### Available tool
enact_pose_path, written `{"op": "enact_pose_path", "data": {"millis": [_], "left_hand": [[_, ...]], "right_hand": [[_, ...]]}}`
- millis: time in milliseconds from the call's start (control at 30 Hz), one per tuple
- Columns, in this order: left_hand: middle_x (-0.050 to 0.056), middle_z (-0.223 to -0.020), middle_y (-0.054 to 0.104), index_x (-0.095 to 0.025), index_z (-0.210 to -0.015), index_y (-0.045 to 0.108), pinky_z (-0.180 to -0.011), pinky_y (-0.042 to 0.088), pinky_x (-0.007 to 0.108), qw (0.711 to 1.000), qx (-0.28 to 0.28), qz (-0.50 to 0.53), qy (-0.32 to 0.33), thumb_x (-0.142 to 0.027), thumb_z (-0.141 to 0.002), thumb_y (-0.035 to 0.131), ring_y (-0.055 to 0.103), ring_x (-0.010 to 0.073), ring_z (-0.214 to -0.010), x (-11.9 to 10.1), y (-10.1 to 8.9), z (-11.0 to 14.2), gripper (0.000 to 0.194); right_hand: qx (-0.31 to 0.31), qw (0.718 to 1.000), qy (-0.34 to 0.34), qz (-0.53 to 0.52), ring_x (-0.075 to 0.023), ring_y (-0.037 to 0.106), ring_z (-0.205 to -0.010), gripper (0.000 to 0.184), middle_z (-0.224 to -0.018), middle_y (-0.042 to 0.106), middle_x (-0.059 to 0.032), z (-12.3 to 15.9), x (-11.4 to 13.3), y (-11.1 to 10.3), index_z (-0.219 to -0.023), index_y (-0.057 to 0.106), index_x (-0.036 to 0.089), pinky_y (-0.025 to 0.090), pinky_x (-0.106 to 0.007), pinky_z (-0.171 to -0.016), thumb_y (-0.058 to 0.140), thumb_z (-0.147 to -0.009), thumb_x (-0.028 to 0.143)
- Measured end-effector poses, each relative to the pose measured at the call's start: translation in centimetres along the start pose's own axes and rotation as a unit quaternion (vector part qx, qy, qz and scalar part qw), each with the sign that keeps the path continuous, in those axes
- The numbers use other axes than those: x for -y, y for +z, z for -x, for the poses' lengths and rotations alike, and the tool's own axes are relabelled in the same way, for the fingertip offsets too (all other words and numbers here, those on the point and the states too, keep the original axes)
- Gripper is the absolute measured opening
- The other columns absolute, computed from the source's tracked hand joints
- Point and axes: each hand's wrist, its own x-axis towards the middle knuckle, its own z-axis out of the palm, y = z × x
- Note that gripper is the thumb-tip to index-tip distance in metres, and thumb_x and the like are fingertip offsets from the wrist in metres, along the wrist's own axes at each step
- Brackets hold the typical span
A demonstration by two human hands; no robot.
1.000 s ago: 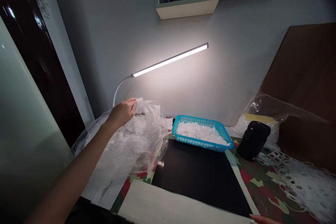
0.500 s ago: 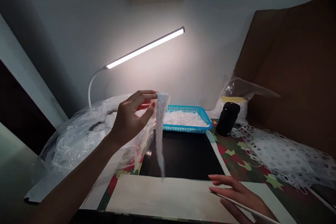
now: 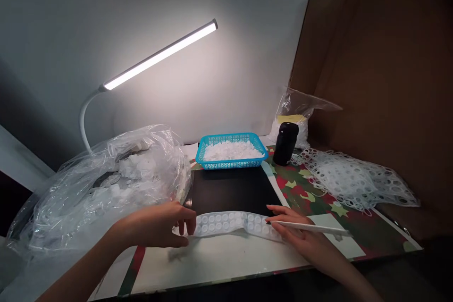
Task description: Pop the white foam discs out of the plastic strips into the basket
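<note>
A strip of small translucent dome-shaped dots on white backing [image 3: 230, 223] lies across a cream board [image 3: 215, 262]. My left hand [image 3: 159, 225] has its fingers on the strip's left end. My right hand [image 3: 300, 240] rests against the right end, holding a slim white pen-like tool [image 3: 311, 227]. Behind the strip is a black mat [image 3: 230, 188]. A clear plastic bag of white pieces [image 3: 116, 184] bulges just beyond my left hand.
A blue mesh basket [image 3: 230, 160] of white pieces stands behind the mat. To the right are a black cylinder [image 3: 285, 144], a plastic bag with a yellow label [image 3: 292, 120], and a perforated white sheet [image 3: 347, 179] on camouflage-patterned cloth [image 3: 304, 193]. A white desk lamp [image 3: 159, 54] and brown cardboard [image 3: 371, 56] stand behind.
The strip no longer hangs from my left hand; it lies flat across the board. My left hand has moved down onto it. The view has tilted and shifted.
</note>
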Motion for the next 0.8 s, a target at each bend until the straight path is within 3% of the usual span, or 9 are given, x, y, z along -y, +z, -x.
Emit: {"op": "enact_pose_path", "data": {"millis": [167,233,400,600,800], "left_hand": [[0.007,-0.114,0.062,-0.023,-0.109,0.059,-0.071,0.047,0.027,0.997,-0.043,-0.005,-0.065,-0.037,-0.088,0.049,0.062,0.0191,-0.089,2.2,2.8,0.3,0.027],[0.009,-0.121,0.059,-0.022,-0.116,0.057,-0.072,0.047,0.028,0.995,-0.056,-0.005,-0.080,-0.039,-0.090,0.046,0.062,0.0193,-0.088,2.8,3.6,0.2,0.033],[0.003,-0.090,0.065,-0.021,-0.089,0.062,-0.060,0.044,0.023,0.994,-0.056,0.003,-0.093,-0.040,-0.087,0.049,0.060,0.0167,-0.074,3.3,4.2,-0.1,0.023],[0.003,-0.083,0.065,-0.020,-0.080,0.060,-0.060,0.045,0.025,0.993,-0.063,0.013,-0.095,-0.035,-0.085,0.050,0.059,0.0175,-0.072,3.1,3.7,-0.1,0.019],[0.003,-0.080,0.063,-0.019,-0.075,0.055,-0.062,0.046,0.027,0.992,-0.074,0.038,-0.099,-0.038,-0.085,0.053,0.058,0.0173,-0.070,2.8,3.0,0.8,0.022]], "right_hand": [[0.040,0.999,-0.018,0.008,-0.0263,0.062,-0.110,0.033,-0.116,0.067,-0.0031,-0.7,-0.2,0.1,-0.094,0.073,0.027,0.052,-0.039,-0.095,0.049,-0.092,0.049],[0.040,0.999,-0.025,0.006,-0.0250,0.065,-0.104,0.032,-0.110,0.069,-0.0028,-0.9,0.1,-0.1,-0.093,0.072,0.027,0.054,-0.036,-0.090,0.048,-0.092,0.048],[0.026,0.999,-0.020,0.023,-0.0249,0.065,-0.101,0.031,-0.106,0.069,-0.0034,-0.8,0.6,-0.7,-0.091,0.070,0.026,0.055,-0.035,-0.085,0.048,-0.091,0.048],[0.040,0.998,0.023,0.048,-0.0287,0.058,-0.114,0.035,-0.124,0.062,-0.0023,-0.5,-0.5,-1.2,-0.089,0.072,0.028,0.048,-0.044,-0.097,0.046,-0.091,0.051],[0.057,0.997,0.012,0.056,-0.0268,0.061,-0.107,0.033,-0.111,0.068,-0.0025,-0.4,-0.1,-1.6,-0.097,0.069,0.028,0.048,-0.042,-0.095,0.043,-0.093,0.048]]}}
